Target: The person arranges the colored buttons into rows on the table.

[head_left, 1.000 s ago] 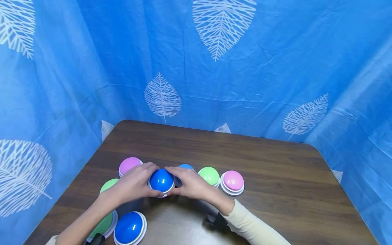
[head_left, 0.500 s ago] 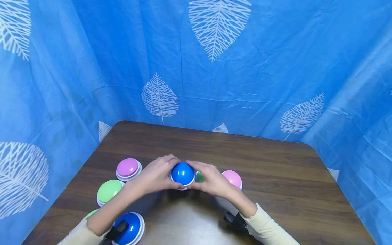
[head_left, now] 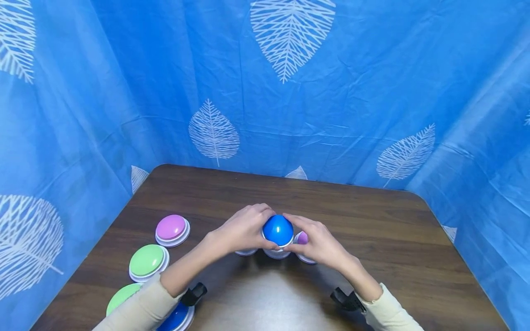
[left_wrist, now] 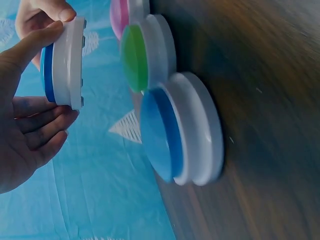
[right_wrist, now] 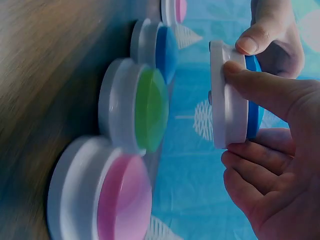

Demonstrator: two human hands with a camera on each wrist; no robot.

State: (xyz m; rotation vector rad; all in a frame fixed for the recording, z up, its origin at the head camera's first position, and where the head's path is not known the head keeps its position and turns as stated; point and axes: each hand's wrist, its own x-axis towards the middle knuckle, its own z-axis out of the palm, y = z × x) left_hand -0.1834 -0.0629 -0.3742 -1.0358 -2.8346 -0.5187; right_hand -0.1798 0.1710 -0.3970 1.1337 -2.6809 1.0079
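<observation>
A blue domed push button [head_left: 278, 231] with a white base is held up off the table between both hands. My left hand [head_left: 242, 230] grips its left side, thumb near and fingers at the far side. From the right, my right hand [head_left: 320, 241] holds it the same way. Small feet show under its base in the left wrist view. Below it stand three more buttons in a row: a blue button [left_wrist: 162, 135], a green button [right_wrist: 151, 110] and a pink button [right_wrist: 125, 197]. In the head view the hands and the held button hide most of that row.
On the table's left side stand a pink button [head_left: 170, 227], a green button [head_left: 146, 260], another green button [head_left: 123, 296] and a blue button [head_left: 177, 318], partly behind the left sleeve. Blue leaf-print cloth [head_left: 331, 115] hangs around the brown wooden table [head_left: 372, 220].
Both hands have carried the blue button to the right, from beside the row to over its middle. The buttons on the left have come back into sight behind the left arm.
</observation>
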